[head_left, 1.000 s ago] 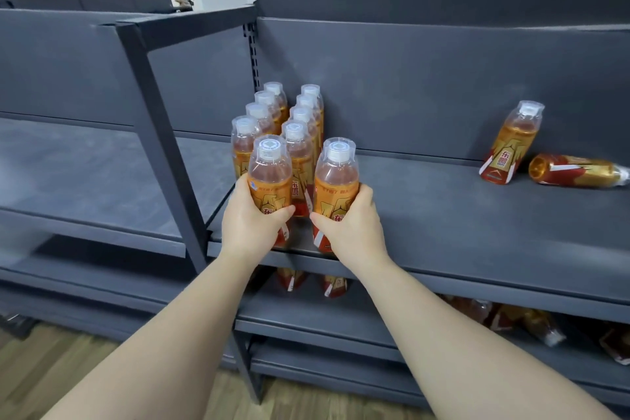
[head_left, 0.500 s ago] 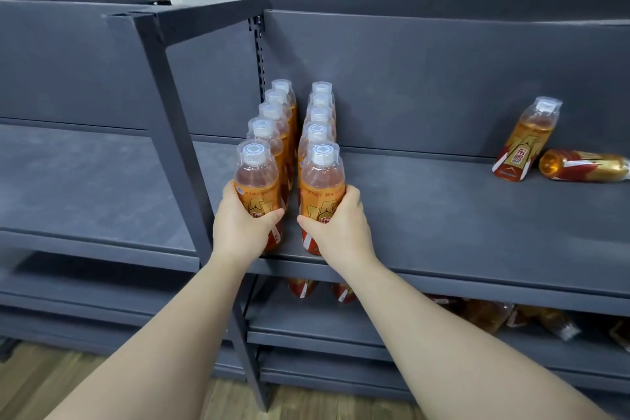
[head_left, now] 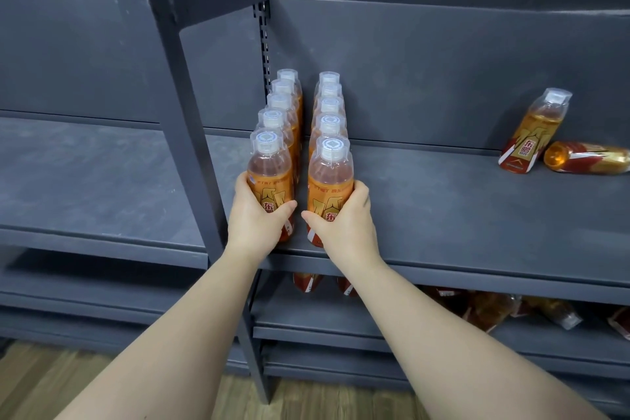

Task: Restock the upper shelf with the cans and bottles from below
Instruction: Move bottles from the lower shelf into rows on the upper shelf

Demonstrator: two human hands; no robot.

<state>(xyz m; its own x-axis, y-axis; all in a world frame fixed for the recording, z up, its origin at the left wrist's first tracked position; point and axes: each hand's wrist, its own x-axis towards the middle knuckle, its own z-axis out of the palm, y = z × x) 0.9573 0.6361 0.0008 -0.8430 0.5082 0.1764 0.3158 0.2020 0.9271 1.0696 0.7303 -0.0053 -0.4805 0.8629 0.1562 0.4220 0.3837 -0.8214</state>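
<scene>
Two rows of orange drink bottles with clear caps stand on the upper shelf (head_left: 460,215), next to the grey upright post. My left hand (head_left: 254,218) grips the front bottle of the left row (head_left: 271,177). My right hand (head_left: 344,222) grips the front bottle of the right row (head_left: 330,177). Both bottles stand upright near the shelf's front edge. Several more bottles (head_left: 491,309) lie on the lower shelf, partly hidden under the upper one.
At the shelf's far right one bottle (head_left: 535,133) leans against the back panel and another (head_left: 586,157) lies on its side. The grey upright post (head_left: 191,133) stands just left of the rows. A neighbouring shelf (head_left: 85,181) extends to the left.
The two front bottles have been straightened into line with their rows, which now stand in two parallel files. Both hands keep their grip; the view has shifted slightly.
</scene>
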